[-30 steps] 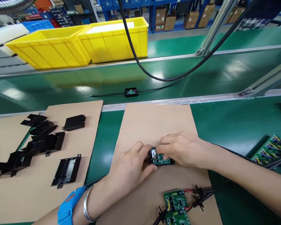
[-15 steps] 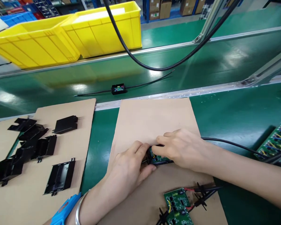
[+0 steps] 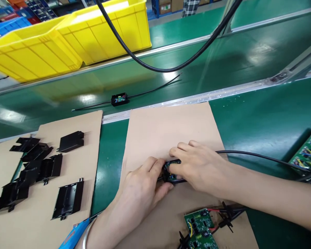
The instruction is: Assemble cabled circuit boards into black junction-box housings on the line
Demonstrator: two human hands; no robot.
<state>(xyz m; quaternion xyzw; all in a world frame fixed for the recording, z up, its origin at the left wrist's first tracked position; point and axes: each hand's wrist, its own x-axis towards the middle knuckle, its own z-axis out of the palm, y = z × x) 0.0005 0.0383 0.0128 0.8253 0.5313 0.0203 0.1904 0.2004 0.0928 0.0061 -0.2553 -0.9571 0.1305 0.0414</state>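
Note:
A small black plastic box (image 3: pixel 174 161) lies on the cardboard, with a green circuit board (image 3: pixel 172 176) inside it. My left hand (image 3: pixel 140 188) grips the box's left end between thumb and fingers, where a black cable enters. Over the right part, my right hand (image 3: pixel 200 167) has its fingers bent, with the index finger and thumb down on the board. That hand covers much of the box and board. From under the right hand, a black cable (image 3: pixel 251 153) runs off to the right. Closer to me lie more circuit boards (image 3: pixel 200 221) with red and black wires attached.
Several empty black boxes (image 3: pixel 68 199) lie on a cardboard sheet (image 3: pixel 80 162) at left. A wired box (image 3: pixel 119 99) rests beyond the metal rail. Yellow bins (image 3: pixel 114 33) stand behind it. A black cable (image 3: pixel 168 70) hangs overhead. More boards (image 3: pixel 309 148) are at right.
My view has shifted slightly. The right hand's fingers have shifted on the board, the index finger and thumb now reaching down into the box. My left hand keeps its grip.

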